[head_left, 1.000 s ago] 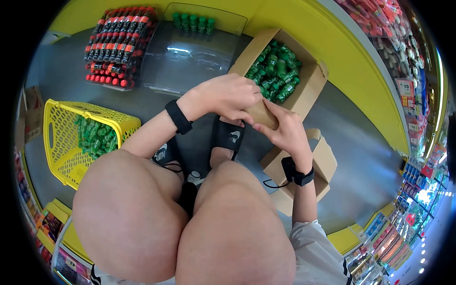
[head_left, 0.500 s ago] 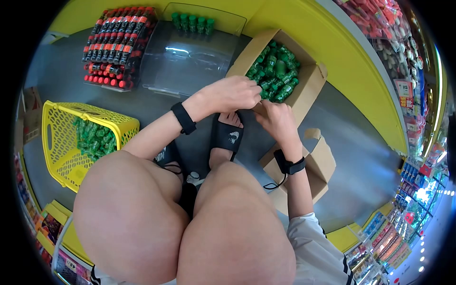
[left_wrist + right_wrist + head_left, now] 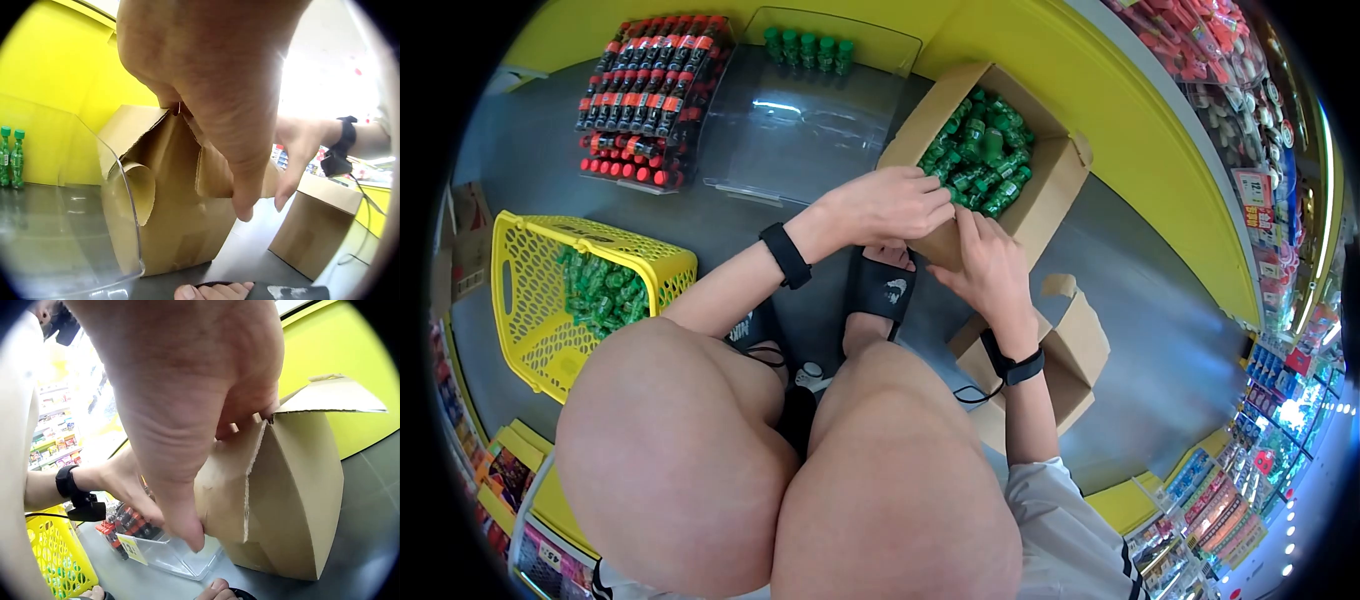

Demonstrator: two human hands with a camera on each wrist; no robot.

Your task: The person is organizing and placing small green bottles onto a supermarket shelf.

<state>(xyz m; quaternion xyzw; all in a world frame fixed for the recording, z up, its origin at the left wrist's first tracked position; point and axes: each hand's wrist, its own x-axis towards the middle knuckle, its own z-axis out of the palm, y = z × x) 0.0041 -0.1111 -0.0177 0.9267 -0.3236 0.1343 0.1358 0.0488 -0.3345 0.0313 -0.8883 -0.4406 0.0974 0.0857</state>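
Basket of yellow perforated plastic [image 3: 670, 265] stands at your far left, with small green bottles [image 3: 600, 290] inside it. Right of it, dark bottles with red caps [image 3: 640, 95] are stacked in a display. Next comes a clear plastic tray [image 3: 800, 140], in which a short row of green-capped bottles [image 3: 807, 52] stands upright along the back.

Your left hand [image 3: 890, 208] is at the near end of the cardboard box [image 3: 1055, 185]. Its fingers are curled over the top edge, with the thumb pointing down at the outside; how firmly the thumb presses, you cannot tell from these views. The box stands on the floor in front of you, right of the tray and near the yellow panel [image 3: 960, 40], its top unfolded and green bottles [image 3: 990, 150] lying jumbled within.

Your right hand [image 3: 990, 270] grips the same end: fingers hooked over the edge, thumb outside the folded flap [image 3: 225, 494]. A second cardboard box [image 3: 1070, 345], its flaps spread, stands beyond your right wrist.

Handling: expect the loaded box to be fairly heavy, and its contents likely to roll when tilted. The walls appear stiff; the flap should bend readily at its crease and may tear if it bears the weight. For lifting, support the base or opposite walls.
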